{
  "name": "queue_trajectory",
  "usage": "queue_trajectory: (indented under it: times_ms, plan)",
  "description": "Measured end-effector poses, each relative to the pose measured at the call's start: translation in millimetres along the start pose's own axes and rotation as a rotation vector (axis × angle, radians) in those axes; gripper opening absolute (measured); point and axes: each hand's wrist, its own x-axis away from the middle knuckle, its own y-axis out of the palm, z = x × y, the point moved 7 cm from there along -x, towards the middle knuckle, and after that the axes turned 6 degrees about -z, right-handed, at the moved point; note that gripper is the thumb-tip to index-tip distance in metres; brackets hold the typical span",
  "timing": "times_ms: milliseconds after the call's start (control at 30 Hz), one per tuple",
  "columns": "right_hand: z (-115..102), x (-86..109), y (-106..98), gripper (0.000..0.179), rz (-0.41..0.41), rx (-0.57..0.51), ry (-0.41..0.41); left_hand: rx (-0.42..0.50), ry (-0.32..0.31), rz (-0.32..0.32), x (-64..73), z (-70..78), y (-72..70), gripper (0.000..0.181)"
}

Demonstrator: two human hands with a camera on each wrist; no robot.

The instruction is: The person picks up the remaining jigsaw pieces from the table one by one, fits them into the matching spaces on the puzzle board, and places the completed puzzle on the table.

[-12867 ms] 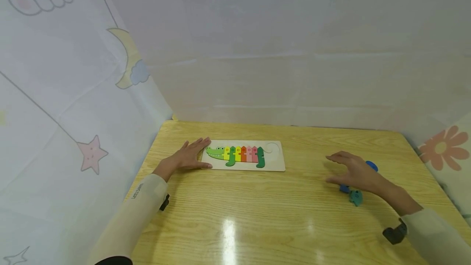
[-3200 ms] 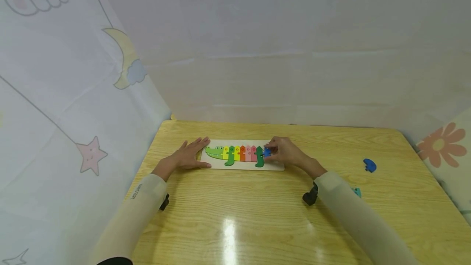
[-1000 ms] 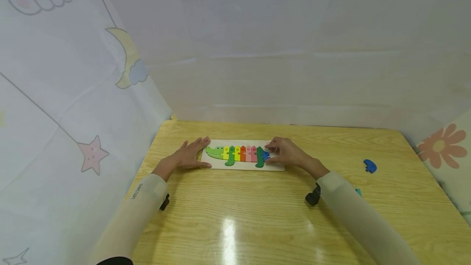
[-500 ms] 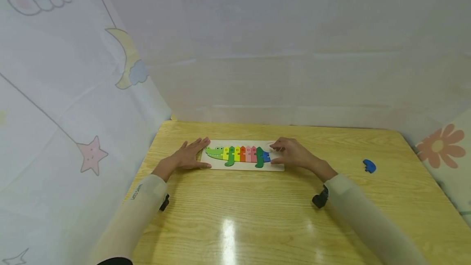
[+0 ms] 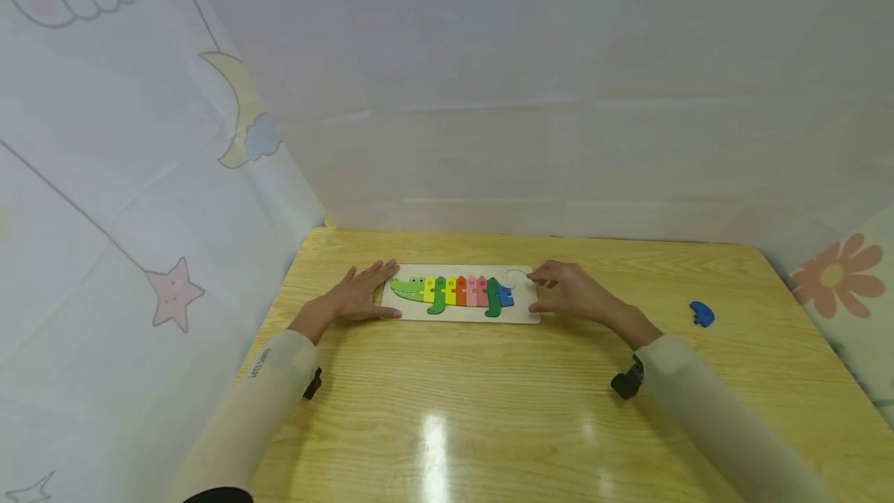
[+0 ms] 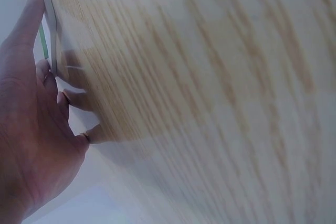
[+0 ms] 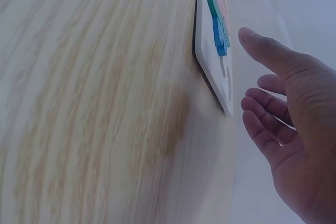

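Observation:
A pale wooden puzzle board lies on the table with a crocodile of coloured pieces on it. From the green head, the body runs through yellow, orange, pink and dark green to a blue piece. Beyond the blue piece the curled tail outline shows bare wood. My left hand lies spread at the board's left end, thumb at its near corner and fingers at its far one. My right hand is at the right end, thumb and fingers apart with nothing between them, also in the right wrist view.
A second blue piece with a rounded edge lies on the table to the right. The right sleeve covers the area where a teal piece was seen earlier. White printed cloth stands behind and at the sides.
The blue body piece has been set against the dark green leg piece and let go. My right hand has drawn back to the right, fingers apart. The left hand has stayed put.

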Motion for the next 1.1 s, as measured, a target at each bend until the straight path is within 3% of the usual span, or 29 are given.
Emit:
queue_trajectory:
  times_ms: [1100]
  plan:
    - [9.9, 56.0, -26.5, 0.060, 0.023, 0.079, 0.002, -0.018, -0.007, 0.014, 1.4, 0.9, -0.6, 0.105]
